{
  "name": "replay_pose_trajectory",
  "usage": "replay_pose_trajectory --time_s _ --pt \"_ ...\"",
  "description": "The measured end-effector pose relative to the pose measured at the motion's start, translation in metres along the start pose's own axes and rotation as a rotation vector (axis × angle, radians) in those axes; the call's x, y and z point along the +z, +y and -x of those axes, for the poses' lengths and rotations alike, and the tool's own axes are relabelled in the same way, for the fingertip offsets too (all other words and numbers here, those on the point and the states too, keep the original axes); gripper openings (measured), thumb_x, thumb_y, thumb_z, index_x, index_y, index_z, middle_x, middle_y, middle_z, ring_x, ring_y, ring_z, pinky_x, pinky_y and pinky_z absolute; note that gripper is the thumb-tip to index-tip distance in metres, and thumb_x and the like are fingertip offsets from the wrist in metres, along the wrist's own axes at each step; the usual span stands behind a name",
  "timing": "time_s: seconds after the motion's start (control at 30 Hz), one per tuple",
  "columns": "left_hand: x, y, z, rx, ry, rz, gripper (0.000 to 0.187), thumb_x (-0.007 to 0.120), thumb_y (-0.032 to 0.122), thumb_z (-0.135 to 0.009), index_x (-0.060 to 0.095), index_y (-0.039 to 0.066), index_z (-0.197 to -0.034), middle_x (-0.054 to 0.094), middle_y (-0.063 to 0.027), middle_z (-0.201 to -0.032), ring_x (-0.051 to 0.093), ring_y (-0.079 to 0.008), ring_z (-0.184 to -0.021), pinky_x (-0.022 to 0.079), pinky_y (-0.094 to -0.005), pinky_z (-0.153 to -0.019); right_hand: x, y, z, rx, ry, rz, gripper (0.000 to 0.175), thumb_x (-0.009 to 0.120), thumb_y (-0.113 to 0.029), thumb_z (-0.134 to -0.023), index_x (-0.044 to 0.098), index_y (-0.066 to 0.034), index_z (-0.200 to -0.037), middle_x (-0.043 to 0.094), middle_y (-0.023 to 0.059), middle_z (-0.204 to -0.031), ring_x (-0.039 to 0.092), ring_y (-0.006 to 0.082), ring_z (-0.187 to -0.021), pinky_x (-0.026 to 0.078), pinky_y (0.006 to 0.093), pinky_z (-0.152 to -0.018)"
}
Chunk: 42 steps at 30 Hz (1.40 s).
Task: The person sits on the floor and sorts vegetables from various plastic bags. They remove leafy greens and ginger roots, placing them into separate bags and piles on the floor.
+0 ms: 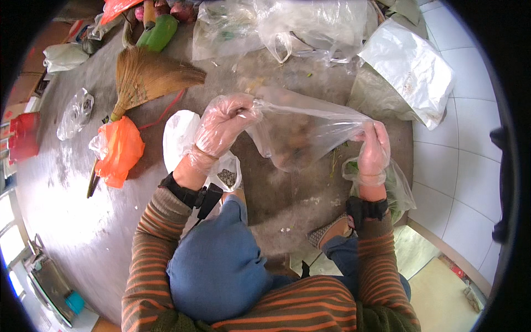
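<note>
Between my two hands a clear plastic bag [303, 133] is stretched out above the floor, its body hanging down in the middle. My left hand [228, 120], in a clear plastic glove with a band at the wrist, grips one corner. The other end is pinched by my right hand [373, 145], also gloved. A white plastic bag [178, 133] stands behind my left wrist, partly hidden by it. Below that wrist, a bag opening shows dark speckled contents [226, 177]. Beside my right wrist lies a clear bag with green leaves [400, 191] inside.
A straw broom [149, 79] lies on the concrete floor [286, 207] at left, an orange plastic bag [120, 149] near its handle. Clear plastic bags [282, 25] are heaped at the back. A white sheet-like bag [410, 70] lies against the tiled wall [473, 124] at right.
</note>
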<state>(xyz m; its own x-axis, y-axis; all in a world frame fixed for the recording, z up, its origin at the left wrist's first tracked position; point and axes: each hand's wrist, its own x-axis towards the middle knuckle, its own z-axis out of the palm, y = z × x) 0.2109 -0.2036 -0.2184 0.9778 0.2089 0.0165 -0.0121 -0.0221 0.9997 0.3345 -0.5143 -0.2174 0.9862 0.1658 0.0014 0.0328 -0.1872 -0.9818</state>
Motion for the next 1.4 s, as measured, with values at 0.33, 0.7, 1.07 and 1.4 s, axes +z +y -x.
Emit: replay_pose_trajectory --time_s 0.33,0.7,1.07,1.4 --pt "0.010 0.032 -0.003 0.107 -0.101 0.119 0.007 0.064 0.006 -0.089 0.065 -0.001 -0.092 0.061 -0.0015 -0.084 0.055 -0.0092 -0.081 0.045 -0.0265 -0.075 -0.026 -0.016 0.008 -0.760 0.100 0.864 0.027 0.051 0.012 -0.085 0.063 0.0019 -0.107 0.056 0.0108 -0.086 0.059 0.0214 -0.073 0.049 0.0321 -0.062" --pt "0.010 0.082 -0.008 0.163 -0.147 0.016 0.010 0.063 0.009 -0.090 0.064 0.001 -0.094 0.062 -0.0001 -0.087 0.055 -0.0089 -0.085 0.046 -0.0259 -0.079 -0.034 -0.076 0.000 -1.033 0.446 1.127 0.036 0.057 0.014 -0.076 0.065 -0.0012 -0.108 0.063 0.0142 -0.093 0.063 0.0325 -0.087 0.052 0.0390 -0.074" --pt "0.000 0.117 0.022 0.358 -0.118 -0.051 0.014 0.065 0.012 -0.091 0.067 0.001 -0.099 0.066 -0.0015 -0.089 0.063 -0.0109 -0.083 0.051 -0.0266 -0.079 -0.037 -0.151 -0.004 -1.081 0.219 0.941 0.025 0.051 0.006 -0.086 0.065 0.0012 -0.107 0.065 0.0136 -0.103 0.063 0.0258 -0.087 0.053 0.0356 -0.073" --pt "0.012 0.137 -0.004 0.149 -0.082 -0.076 0.016 0.070 0.019 -0.090 0.068 0.005 -0.097 0.066 0.0010 -0.088 0.062 -0.0094 -0.082 0.052 -0.0275 -0.076 -0.050 -0.186 -0.017 -0.348 -0.009 0.450 0.030 0.059 -0.033 -0.095 0.069 -0.0048 -0.100 0.063 0.0015 -0.082 0.057 0.0093 -0.073 0.048 0.0261 -0.071"
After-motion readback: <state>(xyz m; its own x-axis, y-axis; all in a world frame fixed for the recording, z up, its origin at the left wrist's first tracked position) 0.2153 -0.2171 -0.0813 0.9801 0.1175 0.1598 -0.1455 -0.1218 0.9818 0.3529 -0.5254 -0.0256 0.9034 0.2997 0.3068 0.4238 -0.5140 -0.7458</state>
